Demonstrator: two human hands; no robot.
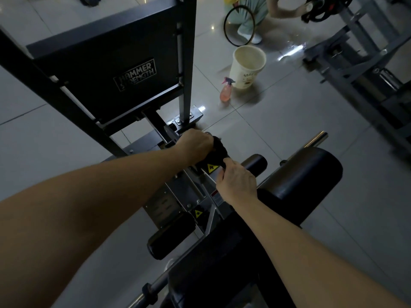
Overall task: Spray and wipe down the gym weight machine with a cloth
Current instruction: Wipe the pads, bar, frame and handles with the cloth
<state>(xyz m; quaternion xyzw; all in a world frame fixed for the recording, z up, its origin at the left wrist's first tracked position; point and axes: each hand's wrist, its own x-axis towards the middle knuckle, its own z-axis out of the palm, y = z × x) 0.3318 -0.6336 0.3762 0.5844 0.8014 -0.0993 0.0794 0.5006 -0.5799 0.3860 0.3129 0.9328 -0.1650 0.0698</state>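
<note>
- Here, the weight machine [135, 70], a dark steel frame with a black back pad lettered "HAMMER STRENGTH", fills the left and centre of the head view.
- The cloth [219, 153] is a dark, bunched rag lying against the machine's central metal member. It sits just past the foot of the upright post [186, 63] and directly above a yellow warning sticker [211, 168].
- The left hand [195, 142] has its fingers curled over the upper end of the cloth, gripping it. The back of the hand faces the camera.
- The right hand [236, 183] pinches the lower end of the cloth between thumb and curled fingers.
- A large roller pad [307, 174] lies to the right of the right hand, and a small roller pad [255, 163] sits just beside its knuckles.
- The spray bottle [225, 91], pink with a trigger head, stands upright on the tiled floor [289, 121]. It is well apart from both hands and just beside a cream bucket [248, 67].
- Another person [249, 18] crouches at the top edge, one arm extended toward dark weight plates [315, 7].
</note>
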